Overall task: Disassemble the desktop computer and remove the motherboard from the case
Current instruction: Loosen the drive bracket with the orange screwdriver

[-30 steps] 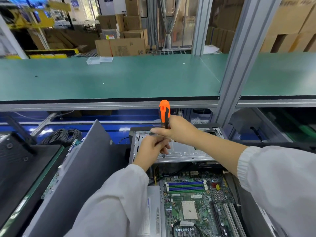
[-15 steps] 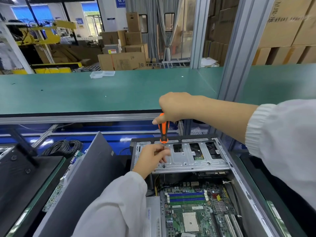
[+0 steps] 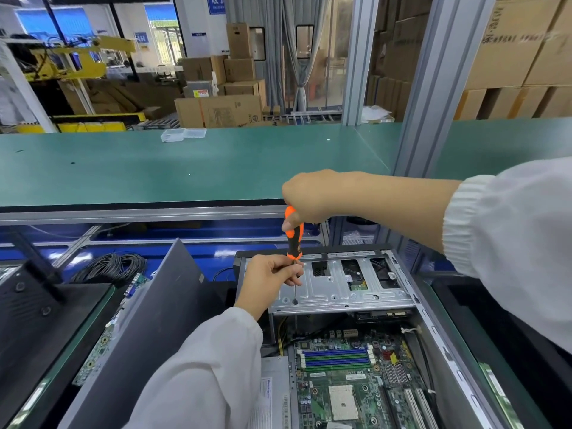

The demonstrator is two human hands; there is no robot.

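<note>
An open desktop case (image 3: 414, 301) lies in front of me with its green motherboard (image 3: 349, 382) exposed at the near end. A silver metal drive bracket (image 3: 340, 289) spans the far end. My right hand (image 3: 309, 196) grips the top of an orange and black screwdriver (image 3: 294, 233) that stands upright. Its tip sits on the bracket's near left corner. My left hand (image 3: 266, 280) pinches the thin shaft just below the handle.
A dark grey side panel (image 3: 148, 329) leans against the case's left side. Circuit boards (image 3: 102, 339) and a black unit (image 3: 34, 311) lie further left, and coiled black cable (image 3: 111, 267) behind. A green shelf (image 3: 185, 165) with an aluminium post (image 3: 433, 97) rises beyond the case.
My right hand rose from the handle's middle to its top. The screwdriver now stands upright on the bracket. The camera tilted up a little.
</note>
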